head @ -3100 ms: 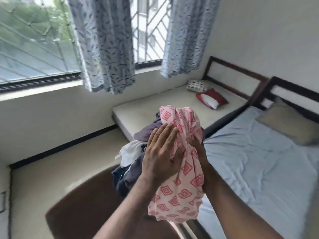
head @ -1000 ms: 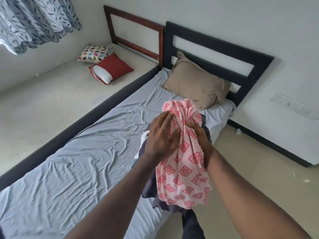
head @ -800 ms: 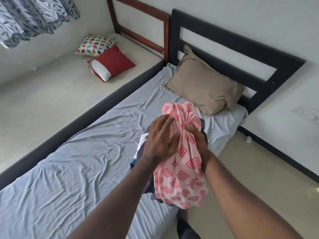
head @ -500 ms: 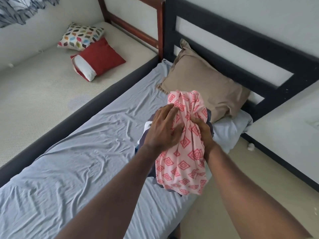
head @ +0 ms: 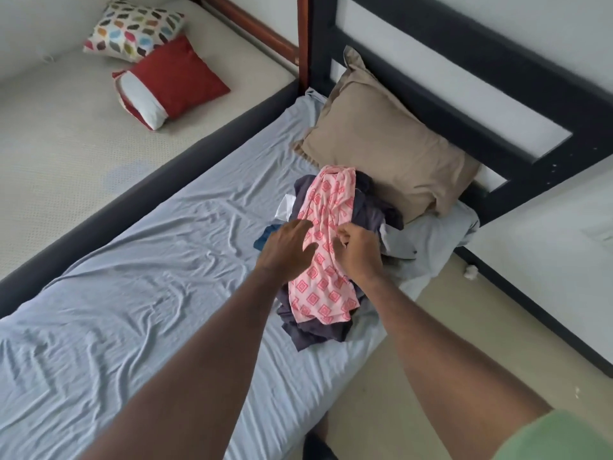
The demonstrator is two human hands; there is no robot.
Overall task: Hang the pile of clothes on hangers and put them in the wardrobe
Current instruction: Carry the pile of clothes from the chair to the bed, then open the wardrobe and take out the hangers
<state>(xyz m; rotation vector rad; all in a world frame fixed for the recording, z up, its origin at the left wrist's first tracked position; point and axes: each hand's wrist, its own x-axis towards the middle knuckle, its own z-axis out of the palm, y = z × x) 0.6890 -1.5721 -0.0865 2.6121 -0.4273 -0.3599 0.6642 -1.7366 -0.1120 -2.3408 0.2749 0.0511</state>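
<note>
Pile of clothes (head: 335, 327): lies on the grey-blue bed sheet (head: 139, 310), close to the bed's floor-side edge, its upper end touching the tan pillow (head: 391, 151). Top item, pink patterned garment (head: 326, 234), runs lengthwise over dark purple-grey pieces; white and blue cloth show at the pile's far side from the floor edge. Left hand (head: 285, 250): fingers straight and spread, lying on the pile beside the pink garment. Right hand (head: 358, 250): fingers curled, pinching a fold of the pink garment. Sheet on the side of the pile away from the pillow: wrinkled, bare, broad open stretch toward the dark bed rail (head: 132, 194). Beyond the rail from the pile: a cream mattress (head: 59, 134) carrying a red cushion (head: 175, 81) and a multicolour patterned cushion (head: 132, 28), well apart from the pile. Dark headboard (head: 447, 81) stands behind the pillow. Beige floor (head: 414, 376) lies open on the pile's near-edge side, bounded by a dark skirting along the wall (head: 547, 200).
</note>
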